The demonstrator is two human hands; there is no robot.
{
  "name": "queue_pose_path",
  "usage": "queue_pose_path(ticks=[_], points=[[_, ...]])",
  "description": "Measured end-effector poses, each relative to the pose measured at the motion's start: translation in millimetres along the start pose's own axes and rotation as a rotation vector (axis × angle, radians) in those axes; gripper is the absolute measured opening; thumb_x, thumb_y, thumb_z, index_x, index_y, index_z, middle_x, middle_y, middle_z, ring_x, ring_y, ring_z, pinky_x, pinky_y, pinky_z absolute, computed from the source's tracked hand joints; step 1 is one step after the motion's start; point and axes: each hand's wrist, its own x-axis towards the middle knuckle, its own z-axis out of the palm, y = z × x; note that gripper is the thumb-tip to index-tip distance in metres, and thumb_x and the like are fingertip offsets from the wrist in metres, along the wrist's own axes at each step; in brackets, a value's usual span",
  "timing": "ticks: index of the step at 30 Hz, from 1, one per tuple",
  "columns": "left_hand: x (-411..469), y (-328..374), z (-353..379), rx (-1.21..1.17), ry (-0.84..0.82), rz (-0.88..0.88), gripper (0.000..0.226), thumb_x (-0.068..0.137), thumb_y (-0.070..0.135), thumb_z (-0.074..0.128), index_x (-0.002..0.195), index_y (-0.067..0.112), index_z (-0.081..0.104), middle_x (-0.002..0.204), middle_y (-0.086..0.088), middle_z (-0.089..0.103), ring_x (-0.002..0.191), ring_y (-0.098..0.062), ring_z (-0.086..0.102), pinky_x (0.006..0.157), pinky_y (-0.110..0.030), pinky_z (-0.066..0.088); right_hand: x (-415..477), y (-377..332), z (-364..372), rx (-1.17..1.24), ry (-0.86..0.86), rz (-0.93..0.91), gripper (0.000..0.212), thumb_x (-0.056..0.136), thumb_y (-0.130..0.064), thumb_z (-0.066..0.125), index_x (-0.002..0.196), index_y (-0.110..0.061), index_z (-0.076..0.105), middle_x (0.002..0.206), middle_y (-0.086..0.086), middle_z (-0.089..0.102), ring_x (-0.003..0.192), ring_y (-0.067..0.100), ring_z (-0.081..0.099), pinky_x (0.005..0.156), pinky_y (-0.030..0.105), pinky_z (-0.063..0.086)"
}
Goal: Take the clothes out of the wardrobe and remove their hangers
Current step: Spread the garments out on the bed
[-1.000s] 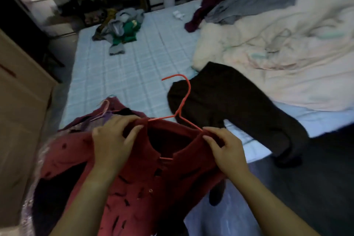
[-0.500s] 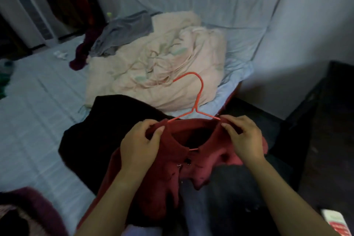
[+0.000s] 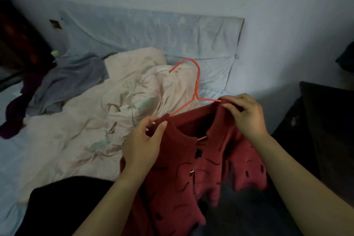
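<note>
carried along the bed (image 3: 28,159) toward the headboard (image 3: 153,34) since a moment ago, the red cardigan (image 3: 191,168) hangs in the air past the bed's edge, not yet off its orange hanger (image 3: 197,82). the left grip (image 3: 142,143) pinches the lower collar edge and the right grip (image 3: 247,115) pinches the raised shoulder, probably ready to peel it off the wire. the hanger's long axis runs lower left to upper right. its hook points up and away, the tip curling left.

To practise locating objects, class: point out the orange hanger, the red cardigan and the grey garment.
orange hanger (image 3: 197,82), head view, on its neck below the hook.
red cardigan (image 3: 172,178), head view, on the front panel.
grey garment (image 3: 72,80), head view, on its crumpled middle.
</note>
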Motion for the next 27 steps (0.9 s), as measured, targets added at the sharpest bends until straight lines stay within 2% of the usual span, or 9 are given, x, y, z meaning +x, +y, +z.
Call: queue_pose_path(ticks=[5,7,11,14,16,18,20,22,27], points=[[95.7,21.1,13.4,-0.064,0.115,0.016,0.013,0.08,0.05,0.063,0.08,0.038,0.062,0.075,0.015,0.065,0.073,-0.009,0.061,0.072,-0.034,0.05,107.9,-3.9,35.4,0.045,0.072,-0.073,0.023,0.082,-0.016,0.067,0.104,-0.018,0.071,0.089,0.005,0.064,0.087,0.018,0.059,0.084,0.009,0.038],[139.7,26.8,17.9,-0.113,0.183,0.008,0.022,0.075,0.055,0.06,0.082,0.034,0.064,0.073,0.014,0.065,0.072,-0.009,0.062,0.07,-0.034,0.05,159.0,-5.9,55.1,0.078,0.101,-0.141,0.024,0.082,-0.018,0.067,0.105,-0.016,0.071,0.089,0.003,0.062,0.087,0.016,0.057,0.084,0.011,0.038],[233.7,19.1,32.2,-0.123,0.298,-0.041,0.02,0.079,0.053,0.062,0.085,0.034,0.064,0.076,0.012,0.065,0.074,-0.008,0.061,0.068,-0.03,0.046,266.2,-5.5,117.2,0.155,0.097,-0.24,0.026,0.082,-0.022,0.066,0.107,-0.018,0.07,0.089,-0.007,0.054,0.089,0.009,0.049,0.084,0.005,0.031],[295.6,-7.0,49.4,-0.122,0.337,-0.095,0.014,0.082,0.041,0.066,0.086,0.028,0.066,0.075,0.008,0.064,0.069,-0.012,0.06,0.065,-0.029,0.047,327.8,12.6,186.7,0.171,-0.052,-0.291,0.025,0.082,-0.022,0.065,0.107,-0.019,0.07,0.088,-0.007,0.053,0.089,0.011,0.048,0.082,0.004,0.03],[328.0,-32.7,62.9,-0.015,0.349,-0.146,0.012,0.083,0.037,0.067,0.088,0.026,0.066,0.078,0.009,0.063,0.071,-0.012,0.059,0.065,-0.028,0.045,352.7,34.9,236.3,0.153,-0.196,-0.295,0.025,0.083,-0.021,0.065,0.107,-0.02,0.07,0.089,-0.002,0.058,0.09,0.017,0.054,0.083,0.014,0.036],[351.5,-61.2,75.4,0.197,0.325,-0.186,0.017,0.084,0.037,0.064,0.096,0.025,0.065,0.09,0.005,0.066,0.084,-0.016,0.061,0.073,-0.029,0.046,365.4,61.5,282.6,0.096,-0.351,-0.304,0.027,0.083,-0.02,0.065,0.11,-0.019,0.069,0.095,0.006,0.064,0.094,0.026,0.059,0.086,0.03,0.044],[364.3,-85.6,86.9,0.456,0.222,-0.23,0.033,0.085,0.041,0.06,0.114,0.024,0.06,0.11,-0.004,0.062,0.103,-0.026,0.058,0.086,-0.043,0.047,365.8,80.3,318.5,0.003,-0.529,-0.34,0.032,0.084,-0.02,0.065,0.116,-0.018,0.065,0.105,0.011,0.064,0.1,0.031,0.058,0.089,0.038,0.045],[363.0,-100.1,96.7,0.596,0.162,-0.266,0.047,0.085,0.046,0.055,0.126,0.024,0.052,0.124,-0.007,0.055,0.115,-0.031,0.05,0.092,-0.052,0.043,354.8,87.1,341.4,-0.019,-0.671,-0.37,0.038,0.084,-0.021,0.066,0.121,-0.015,0.061,0.115,0.013,0.06,0.109,0.032,0.055,0.096,0.036,0.04],[304.7,-115.0,115.2,0.658,0.172,-0.291,0.06,0.081,0.056,0.036,0.131,0.027,0.051,0.131,-0.003,0.053,0.123,-0.024,0.049,0.098,-0.054,0.04,286.9,66.1,345.6,0.103,-0.858,-0.429,0.043,0.087,-0.029,0.063,0.127,-0.016,0.056,0.127,0.009,0.056,0.12,0.024,0.048,0.101,0.025,0.031]])
